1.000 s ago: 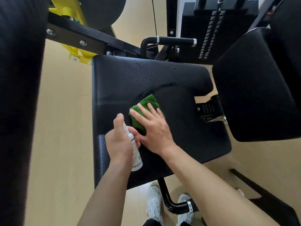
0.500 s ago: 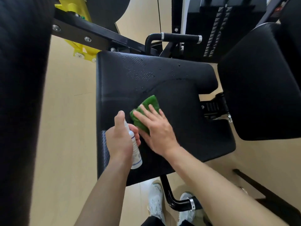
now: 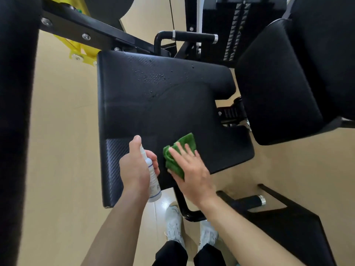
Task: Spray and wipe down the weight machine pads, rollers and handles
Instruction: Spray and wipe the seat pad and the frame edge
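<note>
Green crumpled cloth (image 3: 177,158) lies under the flat right hand (image 3: 192,173) on the black padded seat (image 3: 163,104), lower centre; left hand (image 3: 135,167) fingers grip a white spray bottle (image 3: 152,177).

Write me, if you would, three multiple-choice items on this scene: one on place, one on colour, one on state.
1. The cloth lies on the seat pad's: A far left corner; B near half; C far right corner.
2. The cloth is: A red; B green; C white.
3. The left hand: A hangs empty; B presses the pad; C grips the spray bottle.
B: the right hand presses it near the pad's front edge. B: plainly green. C: its fingers curl round the bottle.
</note>
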`<state>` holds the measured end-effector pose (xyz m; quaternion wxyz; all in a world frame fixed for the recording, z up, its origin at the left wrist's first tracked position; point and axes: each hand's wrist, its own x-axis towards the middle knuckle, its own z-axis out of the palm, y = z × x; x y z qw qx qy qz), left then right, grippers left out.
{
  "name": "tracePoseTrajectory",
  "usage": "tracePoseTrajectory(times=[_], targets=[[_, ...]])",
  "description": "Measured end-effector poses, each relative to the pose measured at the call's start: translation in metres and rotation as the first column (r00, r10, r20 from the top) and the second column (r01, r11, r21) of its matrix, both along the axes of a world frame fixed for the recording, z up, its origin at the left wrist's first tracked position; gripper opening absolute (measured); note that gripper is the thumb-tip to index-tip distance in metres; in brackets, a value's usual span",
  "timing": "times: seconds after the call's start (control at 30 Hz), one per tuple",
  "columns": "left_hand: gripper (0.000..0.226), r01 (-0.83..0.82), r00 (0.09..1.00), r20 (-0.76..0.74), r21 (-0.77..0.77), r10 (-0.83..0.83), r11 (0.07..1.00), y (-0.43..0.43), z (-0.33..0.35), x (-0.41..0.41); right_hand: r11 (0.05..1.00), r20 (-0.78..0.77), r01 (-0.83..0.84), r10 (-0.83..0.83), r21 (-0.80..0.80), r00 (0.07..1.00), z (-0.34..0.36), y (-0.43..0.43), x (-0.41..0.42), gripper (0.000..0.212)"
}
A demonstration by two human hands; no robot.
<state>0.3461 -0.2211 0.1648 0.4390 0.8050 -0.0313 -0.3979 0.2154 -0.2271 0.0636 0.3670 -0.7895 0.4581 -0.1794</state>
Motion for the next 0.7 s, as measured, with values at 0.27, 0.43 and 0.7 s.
tracePoseTrajectory(times=[0.27, 0.43, 0.7], targets=[[0.062, 0.076, 0.996, -0.038, -0.053, -0.078, 0.996, -0.002, -0.011, -0.032, 0.81, 0.07, 0.422, -0.489, 0.407, 0.87, 0.004, -0.043, -0.089, 0.041], [0.066, 0.134, 0.988, -0.066, -0.064, -0.138, 0.989, -0.008, -0.026, -0.053, 0.857, -0.232, 0.489, -0.448, 0.161, 0.863, -0.021, -0.036, -0.087, 0.067], [0.064, 0.222, 0.971, -0.074, -0.074, -0.228, 0.972, -0.029, -0.046, -0.067, 0.982, -0.447, 0.016, -0.1, -0.189, 0.889, -0.052, -0.06, -0.086, 0.058]])
